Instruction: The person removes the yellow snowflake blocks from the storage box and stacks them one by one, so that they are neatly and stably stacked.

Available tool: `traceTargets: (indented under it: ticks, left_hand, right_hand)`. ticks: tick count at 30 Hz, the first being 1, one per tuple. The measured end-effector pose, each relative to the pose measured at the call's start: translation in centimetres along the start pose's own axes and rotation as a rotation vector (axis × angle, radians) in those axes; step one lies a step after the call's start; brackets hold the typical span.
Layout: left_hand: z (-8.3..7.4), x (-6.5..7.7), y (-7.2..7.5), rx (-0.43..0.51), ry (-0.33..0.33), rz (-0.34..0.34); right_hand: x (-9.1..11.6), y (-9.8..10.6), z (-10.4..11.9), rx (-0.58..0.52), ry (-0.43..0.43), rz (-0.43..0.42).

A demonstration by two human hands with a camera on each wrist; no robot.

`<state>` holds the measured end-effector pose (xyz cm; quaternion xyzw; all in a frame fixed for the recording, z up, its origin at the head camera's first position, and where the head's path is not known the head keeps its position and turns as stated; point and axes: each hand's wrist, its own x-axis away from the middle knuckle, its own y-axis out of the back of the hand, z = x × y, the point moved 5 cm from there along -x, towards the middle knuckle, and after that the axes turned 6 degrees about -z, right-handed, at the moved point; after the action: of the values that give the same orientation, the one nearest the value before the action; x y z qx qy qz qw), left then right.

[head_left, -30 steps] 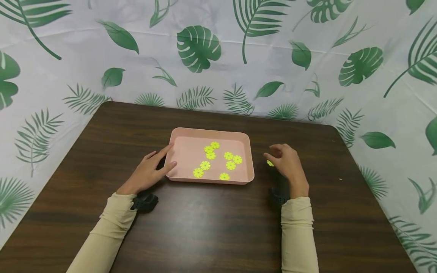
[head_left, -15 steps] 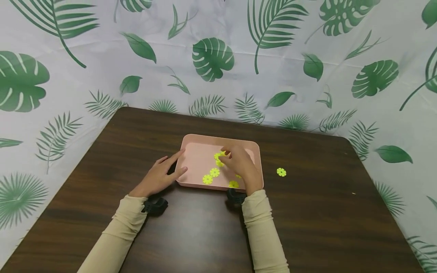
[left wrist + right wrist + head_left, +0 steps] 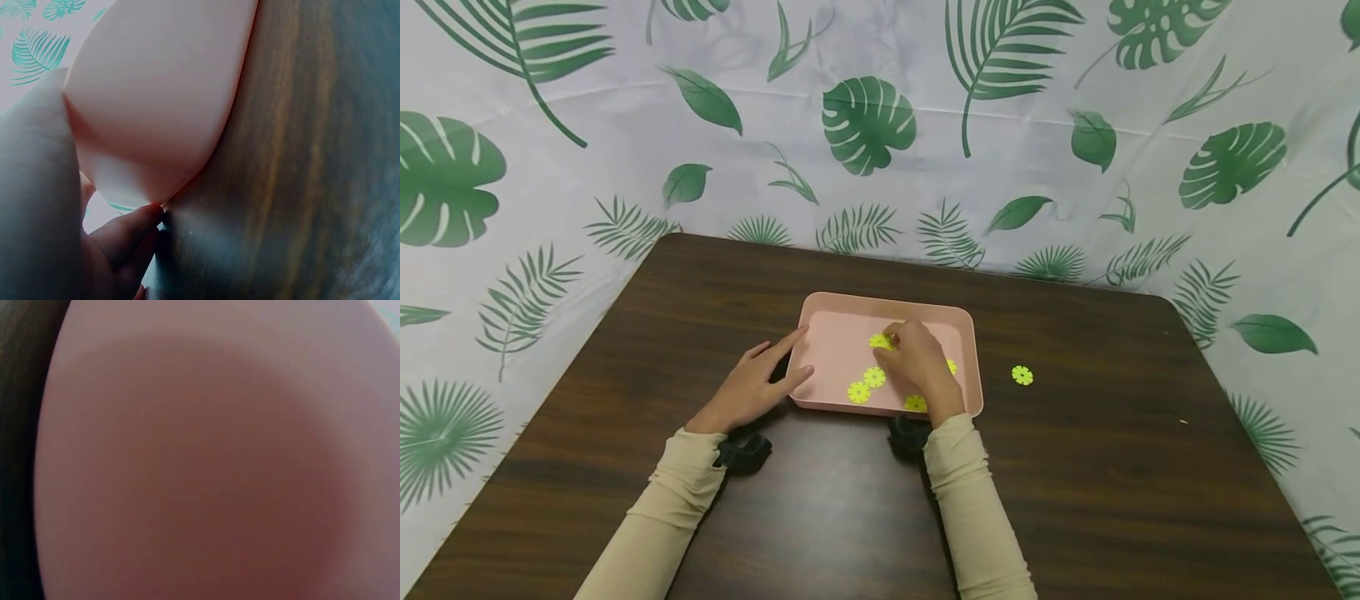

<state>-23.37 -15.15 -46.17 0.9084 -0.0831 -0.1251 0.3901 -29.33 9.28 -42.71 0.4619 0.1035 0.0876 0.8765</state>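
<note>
A shallow pink tray (image 3: 842,329) holds several bright yellow notched discs; two touching ones, a nearer disc (image 3: 859,392) and a farther disc (image 3: 874,377), show plainly. My right hand (image 3: 919,362) is down inside the tray, thumb and index finger curled at a disc (image 3: 880,341). The hand hides other discs, and whether it grips one is unclear. My left hand (image 3: 748,390) rests on the tray's left side, thumb and index fairly straight at the rim. In the left wrist view, fingertips (image 3: 150,215) touch the tray's outer corner. The right wrist view shows just the pink tray wall (image 3: 187,456).
One yellow disc (image 3: 1022,375) lies on the dark wooden table (image 3: 820,517) to the right of the tray. Behind the table hangs a white cloth (image 3: 760,108) printed with green leaves. A tiny pale speck (image 3: 1183,422) lies farther right.
My right hand has left the disc on the table right of the tray and moved left into the tray, then lowered slightly among the discs. The left hand stays at the rim; the view shifted.
</note>
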Motion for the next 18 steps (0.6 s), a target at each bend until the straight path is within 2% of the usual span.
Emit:
traceTargets:
  ticks: [8, 18]
  left_hand:
    - [-0.07, 0.05, 0.00, -0.008, -0.001, -0.001]
    - [-0.19, 0.14, 0.17, 0.002, -0.017, -0.013]
  right_hand:
    - [0.00, -0.30, 0.01, -0.022, -0.058, -0.017]
    - [-0.25, -0.67, 0.15, 0.018, -0.018, -0.058]
